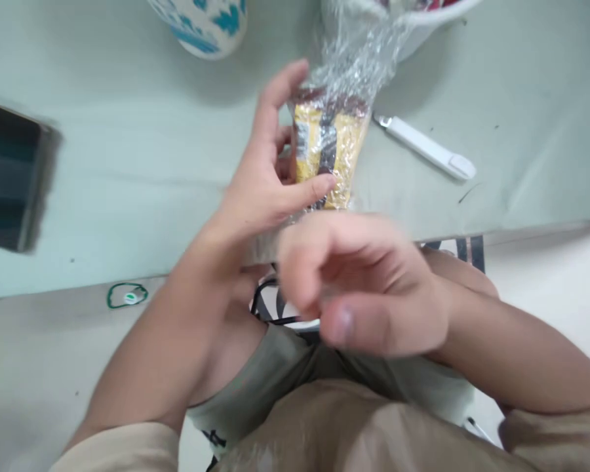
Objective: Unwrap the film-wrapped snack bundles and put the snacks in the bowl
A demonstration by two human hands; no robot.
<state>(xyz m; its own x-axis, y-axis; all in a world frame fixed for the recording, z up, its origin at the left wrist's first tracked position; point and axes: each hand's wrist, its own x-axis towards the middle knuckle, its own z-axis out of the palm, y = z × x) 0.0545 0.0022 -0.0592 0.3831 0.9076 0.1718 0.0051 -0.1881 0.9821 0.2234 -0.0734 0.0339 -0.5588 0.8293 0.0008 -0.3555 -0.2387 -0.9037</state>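
My left hand [270, 177] grips a small yellow packet [327, 157] wrapped in a clear plastic bag [354, 59], thumb across its front and fingers behind it. The bag's crinkled top rises toward the back of the table. My right hand [368, 288] hovers just below the packet, close to the camera and blurred by motion, its fingers curled loosely inward. I cannot see anything held in it.
A pale green table [128, 151] carries a white and blue patterned cup [206, 23] at the back, a white bowl [423, 26] behind the bag, a white pen-like tool [425, 147] to the right, and a dark box [10, 177] at the left edge. A green loop [126, 295] lies on the floor.
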